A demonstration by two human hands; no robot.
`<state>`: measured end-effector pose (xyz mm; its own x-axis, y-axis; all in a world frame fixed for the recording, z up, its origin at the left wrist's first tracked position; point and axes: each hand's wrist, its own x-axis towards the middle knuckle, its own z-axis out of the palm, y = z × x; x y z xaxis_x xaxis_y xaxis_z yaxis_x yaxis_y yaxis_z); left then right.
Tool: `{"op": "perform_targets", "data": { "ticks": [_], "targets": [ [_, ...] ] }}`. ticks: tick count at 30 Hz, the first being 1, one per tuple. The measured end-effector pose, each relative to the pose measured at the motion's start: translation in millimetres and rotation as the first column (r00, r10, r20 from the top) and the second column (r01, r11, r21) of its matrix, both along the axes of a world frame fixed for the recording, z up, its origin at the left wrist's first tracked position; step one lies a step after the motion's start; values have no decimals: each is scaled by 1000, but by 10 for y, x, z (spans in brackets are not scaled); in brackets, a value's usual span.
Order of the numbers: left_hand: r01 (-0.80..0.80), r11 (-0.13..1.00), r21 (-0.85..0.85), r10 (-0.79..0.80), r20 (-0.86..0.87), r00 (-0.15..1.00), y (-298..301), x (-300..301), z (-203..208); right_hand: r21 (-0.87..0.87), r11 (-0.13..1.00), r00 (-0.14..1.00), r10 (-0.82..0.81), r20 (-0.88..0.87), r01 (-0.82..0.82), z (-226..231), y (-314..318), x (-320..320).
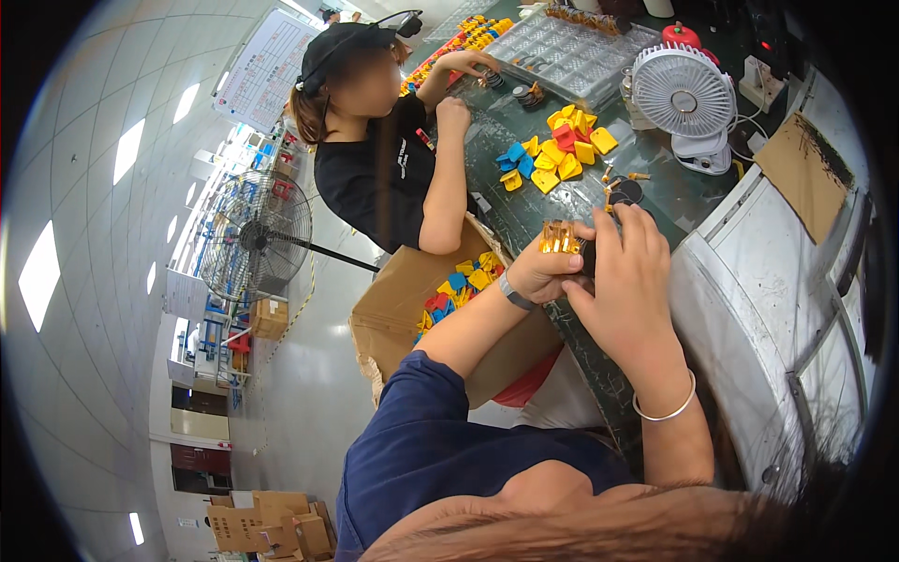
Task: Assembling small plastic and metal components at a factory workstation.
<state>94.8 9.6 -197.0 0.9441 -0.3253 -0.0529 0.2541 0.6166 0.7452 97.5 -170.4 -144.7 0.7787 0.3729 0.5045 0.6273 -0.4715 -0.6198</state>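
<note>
My left hand (541,270) is closed on several shiny amber film strips (559,238), which stick up in a row above its fingers. A dark round part (588,257) shows partly between my two hands. Close beside it, my right hand (633,267) curls inward, its thumb and fingertips near the dark part; the back of the hand hides what they pinch. Just beyond my right fingers, a black disc (626,191) lies on the dark green table (562,201) with small amber strips around it.
Yellow, red and blue plastic tags (567,150) lie heaped on the table. A white fan (684,98) stands at the right; a clear compartment tray (567,51) lies behind. A co-worker (384,159) works at left. Below, a cardboard box (398,304) holds more tags.
</note>
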Motion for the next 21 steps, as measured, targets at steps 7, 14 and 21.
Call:
{"op": "perform_targets", "data": {
  "ticks": [7, 14, 21],
  "targets": [
    [9, 995, -96, -12, -22, 1000, -12, 9, -15, 12, 1000, 1000, -5, 4, 5, -25, 8, 0],
    [19, 995, -95, -11, 86, 996, 7, -13, -15, -46, 999, 1000, -19, 7, 19, -31, 2, 11],
    [93, 995, 31, -96, 80, 992, -183, -7, 209, 41, 998, 999, -47, 26, 46, -12, 26, 0]
  ]
}}
